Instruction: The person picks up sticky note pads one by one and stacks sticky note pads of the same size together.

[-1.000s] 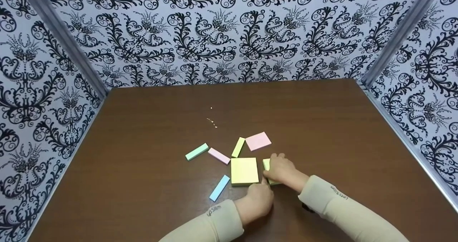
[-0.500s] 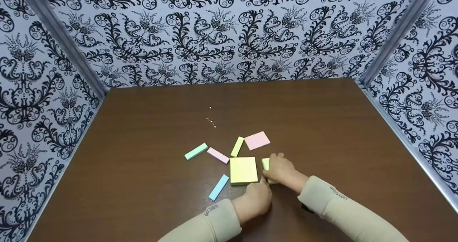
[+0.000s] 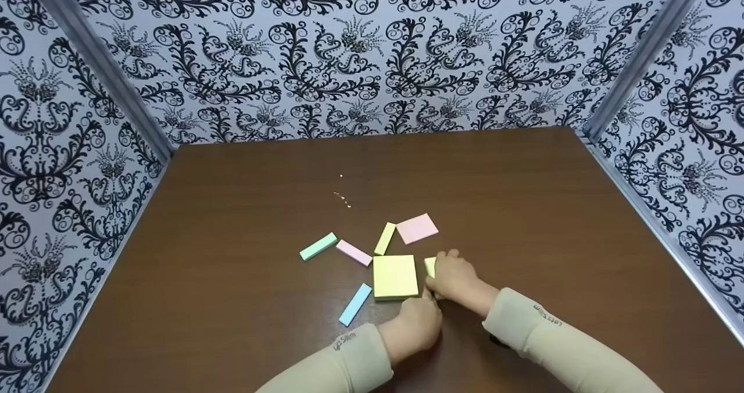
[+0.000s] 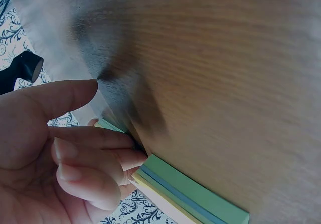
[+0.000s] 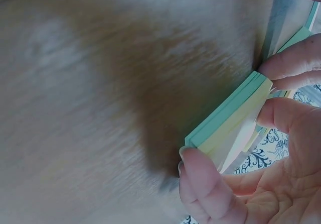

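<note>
My right hand point(image 3: 456, 274) grips a small sticky note pad point(image 3: 430, 267) lying on the table, covering most of it. In the right wrist view this pad point(image 5: 225, 111) shows green and yellow layers. Fingertips point(image 5: 193, 158) hold its far end, and the thumb point(image 5: 276, 113) is by the near corner. My left hand point(image 3: 419, 322) reaches in from the near side, a straight finger point(image 5: 291, 63) touching that corner. Its other fingers are loosely bent in the left wrist view. Just left of the small pad lies a thick yellow-topped square sticky note pad point(image 3: 395, 277), with layered coloured edges.
A pink note pad point(image 3: 417, 228) lies behind the square pad. Around it are narrow strip pads: yellow point(image 3: 385, 239), pink point(image 3: 354, 253), green point(image 3: 318, 246) and blue point(image 3: 355, 304). Small light specks point(image 3: 343, 198) dot the brown table point(image 3: 232, 207). Patterned walls point(image 3: 360, 61) enclose the back and sides.
Both hands stay nearly in place. My right hand has shifted very slightly, and less of the small pad's near edge shows than before.
</note>
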Available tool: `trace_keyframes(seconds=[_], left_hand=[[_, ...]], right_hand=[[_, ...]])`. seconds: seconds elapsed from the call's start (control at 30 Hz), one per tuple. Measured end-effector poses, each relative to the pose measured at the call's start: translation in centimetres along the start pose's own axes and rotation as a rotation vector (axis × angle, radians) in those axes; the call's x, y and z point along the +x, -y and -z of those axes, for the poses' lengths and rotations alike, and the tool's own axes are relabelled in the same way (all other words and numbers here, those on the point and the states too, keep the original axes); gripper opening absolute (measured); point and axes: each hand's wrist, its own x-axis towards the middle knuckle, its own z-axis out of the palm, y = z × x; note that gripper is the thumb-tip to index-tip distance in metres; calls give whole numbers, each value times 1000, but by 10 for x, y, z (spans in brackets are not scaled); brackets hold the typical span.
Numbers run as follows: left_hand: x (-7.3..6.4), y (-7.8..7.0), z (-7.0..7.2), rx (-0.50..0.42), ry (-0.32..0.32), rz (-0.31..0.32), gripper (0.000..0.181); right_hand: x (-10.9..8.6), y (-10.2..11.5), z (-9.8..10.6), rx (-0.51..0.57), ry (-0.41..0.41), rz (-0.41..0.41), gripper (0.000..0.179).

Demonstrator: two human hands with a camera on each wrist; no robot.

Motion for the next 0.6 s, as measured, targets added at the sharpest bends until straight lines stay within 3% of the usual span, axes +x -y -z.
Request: trace_keyframes(seconds=[0.17, 0.37, 0.6], left_hand=[[0, 1, 1, -3, 21, 3, 39], [-3, 1, 0, 6, -16, 17, 39], [-3, 0, 0, 3, 29, 13, 40]], right_hand=[[0, -1, 1, 14, -2, -2, 54], [4, -2, 1, 21, 1, -6, 52], [13, -5, 4, 34, -9, -20, 53]])
